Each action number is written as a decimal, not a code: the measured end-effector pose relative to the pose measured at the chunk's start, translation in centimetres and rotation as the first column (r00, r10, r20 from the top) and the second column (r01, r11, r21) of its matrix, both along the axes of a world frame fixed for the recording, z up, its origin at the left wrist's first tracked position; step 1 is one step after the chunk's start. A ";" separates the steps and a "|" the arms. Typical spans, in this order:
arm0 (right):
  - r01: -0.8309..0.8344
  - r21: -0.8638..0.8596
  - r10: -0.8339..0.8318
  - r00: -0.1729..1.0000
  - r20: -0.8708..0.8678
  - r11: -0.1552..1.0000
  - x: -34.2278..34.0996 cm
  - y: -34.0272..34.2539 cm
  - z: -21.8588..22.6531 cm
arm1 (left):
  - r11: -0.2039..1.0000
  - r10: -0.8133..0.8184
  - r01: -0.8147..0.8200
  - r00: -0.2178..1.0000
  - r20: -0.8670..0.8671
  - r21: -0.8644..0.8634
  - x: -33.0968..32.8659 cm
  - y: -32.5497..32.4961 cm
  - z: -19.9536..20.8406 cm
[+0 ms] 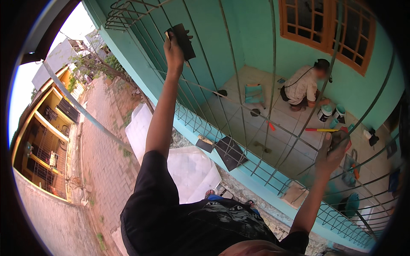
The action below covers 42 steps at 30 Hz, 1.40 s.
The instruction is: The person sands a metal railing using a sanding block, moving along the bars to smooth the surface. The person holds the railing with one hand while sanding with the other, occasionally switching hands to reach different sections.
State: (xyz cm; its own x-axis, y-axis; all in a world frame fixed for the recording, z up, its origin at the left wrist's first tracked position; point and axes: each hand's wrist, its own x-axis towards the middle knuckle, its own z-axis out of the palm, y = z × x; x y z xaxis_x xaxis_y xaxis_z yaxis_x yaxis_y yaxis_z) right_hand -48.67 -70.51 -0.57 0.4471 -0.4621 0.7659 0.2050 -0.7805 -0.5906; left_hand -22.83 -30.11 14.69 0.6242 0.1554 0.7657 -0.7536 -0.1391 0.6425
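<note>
Raised high at the upper left, my left hand (173, 53) grips a dark flat rectangular sheet (183, 42) against the upright metal window bars. Its material is hard to make out. My right hand (331, 153), blurred, reaches to the bars at the right. Its fingers curl around something dark that I cannot make out, with a red object (348, 144) just beyond. Below, between my hands, a larger black sheet (231, 153) lies on the turquoise sill. Beside it rests a wide-bladed scraper (204, 144) with a tan handle.
Behind the bars, a person (301, 87) squats by paint buckets (325, 113) near a turquoise wall. A turquoise tray (254, 93) and a red-and-yellow tool (321, 130) lie on the tiles. A tan block (294, 194) sits on the sill; whitish sheeting (192, 173) covers ground beside me.
</note>
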 end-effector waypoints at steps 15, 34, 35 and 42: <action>0.017 -0.087 -0.016 1.000 0.015 0.996 -0.1 -0.1 -0.1 | 0.996 -0.070 0.067 0.997 -0.043 -0.064 0.9 0.9 3.8; -0.217 0.013 0.216 0.976 0.032 0.976 -0.2 -0.4 0.2 | 0.940 -0.289 0.261 0.951 -0.107 -0.221 2.4 1.8 4.3; -0.331 0.070 0.332 0.943 -0.007 0.941 -1.0 -0.5 1.0 | 0.945 -0.262 0.227 0.956 -0.129 -0.237 2.1 1.5 4.1; -0.491 0.178 0.402 0.835 0.376 0.853 -1.0 0.1 9.0 | 0.983 -0.181 0.183 0.978 -0.101 0.008 0.5 2.5 4.3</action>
State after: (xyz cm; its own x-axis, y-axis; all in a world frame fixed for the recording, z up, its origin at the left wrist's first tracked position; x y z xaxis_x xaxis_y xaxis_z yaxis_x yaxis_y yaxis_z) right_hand -49.72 -70.42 8.46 0.4095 -0.4695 0.7823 0.7015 -0.3862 -0.5990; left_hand -22.29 -27.66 18.98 0.7141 0.0199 0.6998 -0.6996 -0.0168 0.7143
